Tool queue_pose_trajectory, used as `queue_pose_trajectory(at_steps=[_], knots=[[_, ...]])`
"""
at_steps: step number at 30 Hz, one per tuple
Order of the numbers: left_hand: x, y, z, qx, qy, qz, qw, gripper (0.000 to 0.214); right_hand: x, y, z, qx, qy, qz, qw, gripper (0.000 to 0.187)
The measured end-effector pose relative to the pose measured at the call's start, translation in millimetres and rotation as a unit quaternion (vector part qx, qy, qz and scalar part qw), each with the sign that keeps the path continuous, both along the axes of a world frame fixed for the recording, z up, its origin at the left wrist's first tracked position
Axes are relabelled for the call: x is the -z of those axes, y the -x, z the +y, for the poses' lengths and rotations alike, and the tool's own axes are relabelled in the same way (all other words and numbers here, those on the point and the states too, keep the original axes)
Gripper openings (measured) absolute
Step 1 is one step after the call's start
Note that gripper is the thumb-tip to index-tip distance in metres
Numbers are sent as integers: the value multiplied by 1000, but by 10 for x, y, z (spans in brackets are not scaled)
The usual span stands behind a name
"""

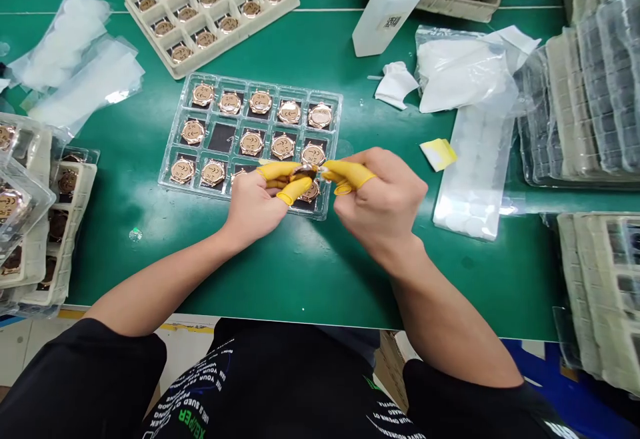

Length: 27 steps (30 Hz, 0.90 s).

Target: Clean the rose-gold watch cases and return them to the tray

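Rose-gold watch case point(303, 172) | left hand point(255, 202), right hand point(383, 199) pinch it | above clear tray point(173, 182)

green table point(300, 266), matte surface, front edge visible. centre: clear tray point(170, 152) with rose-gold watch cases point(251, 142) in most cells, one cell bare. far side: beige tray point(245, 36), also filled, set at an angle. white bottle point(387, 12) to its right. right of centre: crumpled wipe point(396, 84), yellow slip point(439, 154), long clear bag point(477, 172). left: loose plastic bags point(75, 66). stacked trays point(590, 92) along the right edge, further stacks point(35, 226) at the left edge.
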State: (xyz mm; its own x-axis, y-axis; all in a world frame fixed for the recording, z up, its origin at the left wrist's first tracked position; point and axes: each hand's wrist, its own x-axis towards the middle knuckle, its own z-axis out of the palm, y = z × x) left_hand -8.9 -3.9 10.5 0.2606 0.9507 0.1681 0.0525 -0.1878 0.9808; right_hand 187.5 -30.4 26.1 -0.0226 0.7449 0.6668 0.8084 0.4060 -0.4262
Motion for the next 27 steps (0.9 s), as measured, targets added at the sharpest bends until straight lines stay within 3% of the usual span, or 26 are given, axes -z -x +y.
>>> queue_pose_trajectory(at_steps=[2,5,7,10,12,17,20,22,24,27], knots=[[12,-13,34,-4,51,-58,997,28,22,45,0,5,28,124,992,13],[2,-9,36,4,38,-82,996,26,27,151,-24,-41,83,263,960,8],[-22,3,4,8,-2,-45,999,21,10,207,-50,-69,86,267,957,9],[-67,9,-42,-7,-36,-2,999,17,-4,237,-77,-81,30,225,970,9],[-90,-11,-51,-7,0,-52,999,20,15,251,-83,-77,20,246,966,7],[-110,-113,-75,-23,121,-206,971,36,106,366,-100,-61,65,385,919,6],[-114,-160,-115,-41,148,-225,962,38,120,389,-118,-46,47,329,942,5],[-126,-144,-85,-41,152,-223,962,38,100,348,-129,-46,38,202,978,9],[-148,-46,46,-51,127,-199,970,41,58,278,-137,-43,50,93,994,14],[-186,295,420,-100,45,-61,992,48,-35,168,-131,-14,55,130,990,11]])
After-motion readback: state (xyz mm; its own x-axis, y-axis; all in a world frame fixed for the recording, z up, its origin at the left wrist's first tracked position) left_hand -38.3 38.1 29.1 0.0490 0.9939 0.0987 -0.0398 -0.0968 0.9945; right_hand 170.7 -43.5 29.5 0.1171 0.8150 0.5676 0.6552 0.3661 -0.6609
